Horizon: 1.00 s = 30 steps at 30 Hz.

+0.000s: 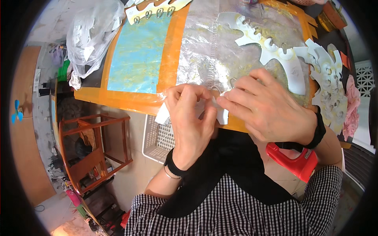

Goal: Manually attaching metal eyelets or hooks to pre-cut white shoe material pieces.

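Note:
At the table's near edge, my left hand point(189, 122) is closed, its fingertips pinching a white cut-out piece point(162, 114). My right hand point(271, 108) is closed at the right of that piece, fingertips pressed near a small metal ring point(215, 90). The fingers hide most of the piece; its white ends show on either side of the left hand. Farther off lies a curved white strip point(275, 51) with scalloped edges and metal rings along it. Another ringed strip point(155, 13) rests at the far left of the table.
Several ringed white pieces point(328, 78) pile up at the right, beside a pink cloth point(351, 106). A clear plastic bag point(92, 35) hangs at the left. Below the orange-taped table edge point(118, 101) are a white basket point(151, 147), a wooden chair point(84, 157) and a red tool point(291, 161).

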Each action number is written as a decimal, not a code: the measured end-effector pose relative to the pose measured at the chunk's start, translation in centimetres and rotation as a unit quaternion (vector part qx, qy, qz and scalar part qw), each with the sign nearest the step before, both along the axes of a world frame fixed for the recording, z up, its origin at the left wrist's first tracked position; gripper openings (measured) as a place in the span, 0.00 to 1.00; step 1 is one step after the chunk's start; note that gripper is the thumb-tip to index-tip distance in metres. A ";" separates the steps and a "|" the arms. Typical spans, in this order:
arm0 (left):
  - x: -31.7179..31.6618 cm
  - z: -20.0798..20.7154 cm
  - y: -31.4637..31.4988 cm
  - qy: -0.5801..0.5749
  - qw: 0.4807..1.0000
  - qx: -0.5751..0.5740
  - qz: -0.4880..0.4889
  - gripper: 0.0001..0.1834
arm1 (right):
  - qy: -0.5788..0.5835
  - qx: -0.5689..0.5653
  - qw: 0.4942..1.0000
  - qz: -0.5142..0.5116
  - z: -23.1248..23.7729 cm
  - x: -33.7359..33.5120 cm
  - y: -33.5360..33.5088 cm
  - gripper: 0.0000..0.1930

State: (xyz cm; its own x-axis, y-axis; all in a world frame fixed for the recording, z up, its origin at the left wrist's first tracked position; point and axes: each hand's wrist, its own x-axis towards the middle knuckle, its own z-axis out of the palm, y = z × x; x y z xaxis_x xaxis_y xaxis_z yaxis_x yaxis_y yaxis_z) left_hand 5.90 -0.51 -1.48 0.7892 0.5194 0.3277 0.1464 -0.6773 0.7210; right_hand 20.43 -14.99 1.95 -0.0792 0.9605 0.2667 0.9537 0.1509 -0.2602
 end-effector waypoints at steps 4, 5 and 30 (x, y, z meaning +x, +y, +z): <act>-0.2 -0.7 0.0 -0.018 0.998 0.066 -0.003 0.15 | -0.009 0.024 1.000 -0.006 0.1 -0.1 0.1 0.10; -0.3 -0.7 0.1 -0.023 0.997 0.067 0.000 0.15 | -0.013 0.025 1.000 -0.003 0.1 -0.1 0.1 0.10; -2.2 -4.1 3.0 -0.072 0.921 0.369 -0.104 0.13 | -0.005 0.042 0.999 0.002 -0.5 0.1 1.3 0.07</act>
